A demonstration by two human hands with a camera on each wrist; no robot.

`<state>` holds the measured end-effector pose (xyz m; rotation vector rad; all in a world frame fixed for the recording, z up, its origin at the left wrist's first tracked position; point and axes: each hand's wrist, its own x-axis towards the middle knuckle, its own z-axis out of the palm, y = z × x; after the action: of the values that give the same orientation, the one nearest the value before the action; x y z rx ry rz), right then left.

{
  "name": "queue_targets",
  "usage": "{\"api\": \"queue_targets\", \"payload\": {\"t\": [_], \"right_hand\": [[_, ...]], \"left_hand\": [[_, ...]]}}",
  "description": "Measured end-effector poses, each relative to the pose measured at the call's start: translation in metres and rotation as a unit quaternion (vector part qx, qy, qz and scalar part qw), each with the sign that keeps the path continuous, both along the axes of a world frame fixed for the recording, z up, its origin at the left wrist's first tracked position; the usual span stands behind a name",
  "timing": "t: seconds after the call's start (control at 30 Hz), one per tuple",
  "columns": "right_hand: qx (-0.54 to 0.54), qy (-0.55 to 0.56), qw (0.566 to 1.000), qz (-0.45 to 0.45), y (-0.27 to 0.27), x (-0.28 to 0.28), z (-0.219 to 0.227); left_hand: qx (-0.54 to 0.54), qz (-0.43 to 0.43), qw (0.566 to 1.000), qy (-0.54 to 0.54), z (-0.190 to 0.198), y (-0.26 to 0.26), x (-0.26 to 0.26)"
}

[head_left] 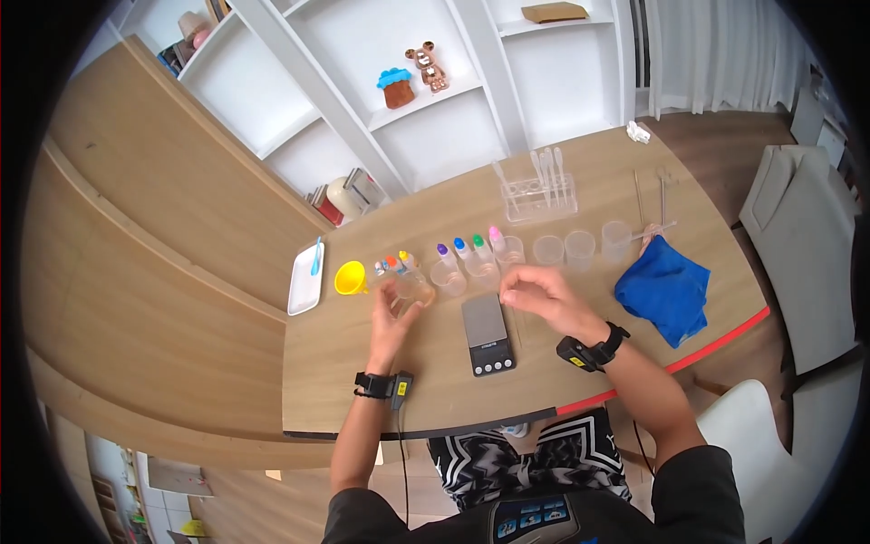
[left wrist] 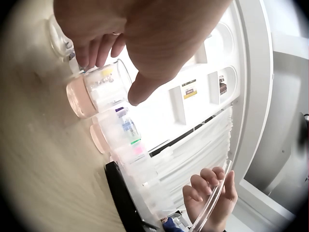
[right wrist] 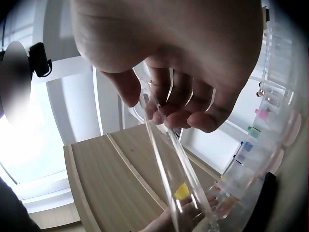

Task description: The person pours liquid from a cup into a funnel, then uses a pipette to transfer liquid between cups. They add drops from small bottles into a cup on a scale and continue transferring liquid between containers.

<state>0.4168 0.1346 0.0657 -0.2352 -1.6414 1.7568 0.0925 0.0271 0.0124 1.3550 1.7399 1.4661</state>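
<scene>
My left hand (head_left: 388, 322) has thumb and fingers around the rim of a clear plastic cup (left wrist: 104, 92) with pale pinkish liquid in its bottom. The cup stands on the table at the left end of a row of clear cups. My right hand (head_left: 548, 299) pinches a slim clear tube (right wrist: 166, 150) between thumb and fingers, held up over the table near the scale. Between the hands lies a black digital scale (head_left: 487, 331) with a grey plate. Small dropper bottles with coloured caps (head_left: 460, 243) stand behind the cups.
A yellow funnel (head_left: 350, 278) and a white tray (head_left: 297, 295) with a blue spoon are at the left. Behind the cups stands a clear rack (head_left: 539, 204) with tubes. A blue cloth (head_left: 666, 290) and metal rods (head_left: 662, 195) lie at the right.
</scene>
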Motion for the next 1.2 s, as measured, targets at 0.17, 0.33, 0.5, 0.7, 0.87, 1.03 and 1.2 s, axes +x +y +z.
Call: {"api": "queue_targets", "payload": {"t": [0.17, 0.33, 0.5, 0.7, 0.87, 1.03, 1.2], "right_hand": [[0.016, -0.017, 1.000, -0.004, 0.001, -0.001, -0.001], [0.005, -0.010, 1.000, -0.009, 0.002, -0.002, -0.003], [0.069, -0.014, 0.997, -0.045, 0.004, -0.005, -0.005], [0.127, -0.065, 0.989, -0.031, -0.006, -0.002, 0.006], [0.173, -0.085, 0.981, -0.019, -0.007, -0.003, 0.006], [0.194, -0.101, 0.976, -0.022, -0.007, -0.004, 0.003], [0.213, -0.104, 0.971, -0.033, -0.006, -0.004, 0.003]], "left_hand": [[-0.015, -0.035, 0.998, -0.049, -0.006, 0.015, -0.003], [0.002, -0.036, 0.998, -0.051, -0.005, 0.012, -0.004], [0.030, -0.042, 0.999, -0.008, 0.032, -0.008, 0.010], [0.013, -0.112, 0.993, 0.041, 0.098, -0.024, 0.048], [0.016, -0.160, 0.975, 0.151, 0.125, -0.022, 0.074], [0.033, -0.163, 0.965, 0.201, 0.125, -0.017, 0.083], [0.024, -0.155, 0.955, 0.254, 0.126, -0.015, 0.086]]}}
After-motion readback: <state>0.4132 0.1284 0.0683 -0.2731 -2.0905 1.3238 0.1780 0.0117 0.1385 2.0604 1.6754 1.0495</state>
